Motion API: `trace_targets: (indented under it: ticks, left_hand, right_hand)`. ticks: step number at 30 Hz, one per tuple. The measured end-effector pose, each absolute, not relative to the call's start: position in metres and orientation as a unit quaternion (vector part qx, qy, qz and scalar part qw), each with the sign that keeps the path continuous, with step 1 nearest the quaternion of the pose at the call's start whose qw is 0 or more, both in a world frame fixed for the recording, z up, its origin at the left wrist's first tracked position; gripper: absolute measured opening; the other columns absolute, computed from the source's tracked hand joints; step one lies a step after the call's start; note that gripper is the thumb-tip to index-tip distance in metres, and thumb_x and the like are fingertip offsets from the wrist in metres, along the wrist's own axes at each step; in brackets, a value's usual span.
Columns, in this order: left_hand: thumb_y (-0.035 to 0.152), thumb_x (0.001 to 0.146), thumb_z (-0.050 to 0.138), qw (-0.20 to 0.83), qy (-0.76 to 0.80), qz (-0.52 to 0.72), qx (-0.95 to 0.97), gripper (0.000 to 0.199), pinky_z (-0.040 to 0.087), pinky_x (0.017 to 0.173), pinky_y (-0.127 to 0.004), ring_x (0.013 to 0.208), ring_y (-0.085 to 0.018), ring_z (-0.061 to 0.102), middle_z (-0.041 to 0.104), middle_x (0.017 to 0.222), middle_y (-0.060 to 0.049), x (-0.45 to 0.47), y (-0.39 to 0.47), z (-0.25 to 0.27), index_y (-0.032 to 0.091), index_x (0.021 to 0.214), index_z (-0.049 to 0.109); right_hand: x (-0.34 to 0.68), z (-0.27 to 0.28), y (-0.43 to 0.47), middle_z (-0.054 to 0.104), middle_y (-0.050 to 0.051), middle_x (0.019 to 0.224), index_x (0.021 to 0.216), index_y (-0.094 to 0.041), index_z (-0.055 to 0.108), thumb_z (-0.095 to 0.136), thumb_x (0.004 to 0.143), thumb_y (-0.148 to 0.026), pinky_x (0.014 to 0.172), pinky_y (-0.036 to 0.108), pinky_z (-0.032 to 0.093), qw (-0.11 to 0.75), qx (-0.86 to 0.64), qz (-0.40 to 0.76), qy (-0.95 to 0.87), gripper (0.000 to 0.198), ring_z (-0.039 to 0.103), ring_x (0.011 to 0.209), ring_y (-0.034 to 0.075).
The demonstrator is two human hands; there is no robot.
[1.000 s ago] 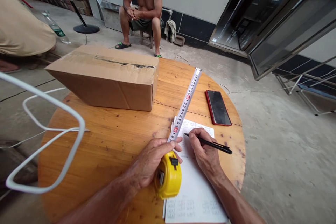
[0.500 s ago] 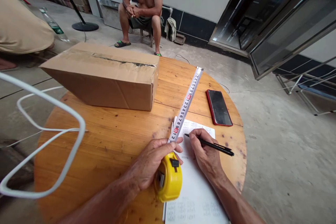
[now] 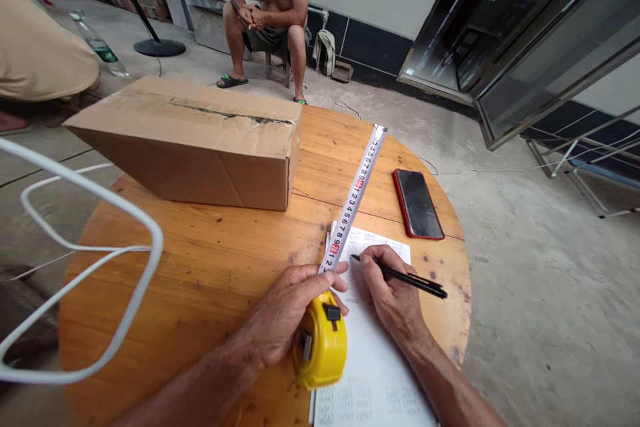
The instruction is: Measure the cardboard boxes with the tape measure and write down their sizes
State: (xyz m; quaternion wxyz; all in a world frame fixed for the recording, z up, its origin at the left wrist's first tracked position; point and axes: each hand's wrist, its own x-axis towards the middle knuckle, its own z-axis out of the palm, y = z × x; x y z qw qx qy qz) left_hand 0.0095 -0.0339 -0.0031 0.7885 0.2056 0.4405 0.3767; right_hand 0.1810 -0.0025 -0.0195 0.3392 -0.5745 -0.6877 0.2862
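My left hand (image 3: 297,303) is closed around a yellow tape measure (image 3: 325,347), the thumb pressing on the blade near its mouth. The white blade (image 3: 355,193) is drawn out past the 20 mark and points away over the table. In my right hand (image 3: 393,290) is a black pen (image 3: 415,279), its tip at the written paper (image 3: 380,360). Handwritten figures cover parts of the sheets. To the left of the blade stands a cardboard box (image 3: 225,173), taped along a torn top seam.
A phone in a red case (image 3: 419,203) lies at the right of the round wooden table (image 3: 200,267). White bent tubing (image 3: 145,227) crosses the left foreground. Beyond the table a person (image 3: 273,13) sits on a stool. A bottle (image 3: 100,47) stands on the left.
The view has shifted very slightly, so the box and tubing appear a little farther left. Both hands keep their hold and place.
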Motion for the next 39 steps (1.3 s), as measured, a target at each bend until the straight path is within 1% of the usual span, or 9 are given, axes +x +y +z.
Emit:
trace_targets:
  ticks: [4, 11, 17, 24, 28, 32, 35, 39]
  left_hand:
    - [0.033, 0.081, 0.058, 0.787, 0.441, 0.379, 0.206, 0.022, 0.043, 0.055, -0.021, 0.066, -0.015, 0.061, 0.072, 0.086, -0.012, 0.0097, -0.0345, -0.0043, 0.013, 0.075, 0.064]
    - [0.033, 0.081, 0.059, 0.786, 0.446, 0.377, 0.202, 0.022, 0.041, 0.052, -0.020, 0.059, -0.011, 0.059, 0.072, 0.087, -0.011, 0.0098, -0.0342, -0.0007, 0.012, 0.076, 0.064]
    - [0.035, 0.080, 0.059, 0.786, 0.449, 0.372, 0.205, 0.023, 0.040, 0.053, -0.020, 0.059, -0.013, 0.058, 0.072, 0.076, -0.010, 0.0097, -0.0339, -0.0010, 0.013, 0.075, 0.064]
    - [0.036, 0.080, 0.059, 0.782, 0.454, 0.372, 0.212, 0.023, 0.040, 0.054, -0.022, 0.059, -0.014, 0.059, 0.072, 0.075, -0.010, 0.0097, -0.0348, -0.0026, 0.014, 0.076, 0.064]
    - [0.037, 0.080, 0.058, 0.778, 0.453, 0.374, 0.222, 0.024, 0.041, 0.057, -0.024, 0.067, -0.018, 0.063, 0.072, 0.075, -0.011, 0.0100, -0.0337, -0.0044, 0.014, 0.076, 0.064]
    - [0.036, 0.082, 0.057, 0.779, 0.448, 0.374, 0.230, 0.024, 0.042, 0.060, -0.024, 0.064, -0.017, 0.064, 0.072, 0.072, -0.010, 0.0102, -0.0341, -0.0058, 0.014, 0.077, 0.064]
    - [0.036, 0.082, 0.057, 0.779, 0.449, 0.374, 0.227, 0.024, 0.042, 0.059, -0.023, 0.066, -0.017, 0.064, 0.072, 0.074, -0.011, 0.0100, -0.0348, -0.0052, 0.014, 0.077, 0.064]
    - [0.035, 0.081, 0.058, 0.780, 0.450, 0.376, 0.220, 0.023, 0.042, 0.056, -0.022, 0.070, -0.017, 0.064, 0.072, 0.081, -0.011, 0.0092, -0.0347, -0.0039, 0.014, 0.075, 0.064]
  right_hand:
    - [0.1810, -0.0199, -0.0023, 0.048, -0.004, 0.057, 0.073, -0.019, 0.054, 0.049, 0.086, -0.028, 0.048, 0.023, 0.031, 0.344, -0.572, 0.288, -0.687, 0.017, 0.041, 0.051, 0.011]
    - [0.1800, -0.0184, -0.0023, 0.049, -0.004, 0.058, 0.073, -0.018, 0.055, 0.049, 0.086, -0.029, 0.048, 0.022, 0.031, 0.349, -0.567, 0.291, -0.687, 0.018, 0.041, 0.051, 0.010]
    - [0.1789, -0.0184, -0.0019, 0.049, -0.003, 0.058, 0.073, -0.018, 0.055, 0.049, 0.086, -0.028, 0.048, 0.022, 0.032, 0.348, -0.568, 0.284, -0.689, 0.017, 0.042, 0.052, 0.011]
    - [0.1794, -0.0185, -0.0030, 0.049, -0.003, 0.058, 0.073, -0.019, 0.055, 0.049, 0.086, -0.028, 0.047, 0.022, 0.031, 0.347, -0.566, 0.287, -0.691, 0.017, 0.041, 0.051, 0.010]
    - [0.1796, -0.0184, -0.0028, 0.049, -0.003, 0.058, 0.073, -0.019, 0.055, 0.049, 0.086, -0.028, 0.047, 0.022, 0.031, 0.346, -0.568, 0.288, -0.689, 0.017, 0.042, 0.051, 0.010]
    - [0.1799, -0.0190, -0.0027, 0.049, -0.004, 0.058, 0.073, -0.019, 0.055, 0.049, 0.086, -0.029, 0.046, 0.022, 0.031, 0.346, -0.571, 0.296, -0.683, 0.017, 0.041, 0.050, 0.010]
    - [0.1802, -0.0197, -0.0031, 0.049, -0.004, 0.057, 0.074, -0.019, 0.054, 0.049, 0.086, -0.030, 0.045, 0.022, 0.032, 0.346, -0.575, 0.315, -0.671, 0.017, 0.040, 0.048, 0.010]
    - [0.1803, -0.0189, -0.0030, 0.047, -0.004, 0.055, 0.073, -0.019, 0.054, 0.049, 0.086, -0.031, 0.043, 0.022, 0.030, 0.344, -0.579, 0.308, -0.672, 0.018, 0.038, 0.046, 0.009]
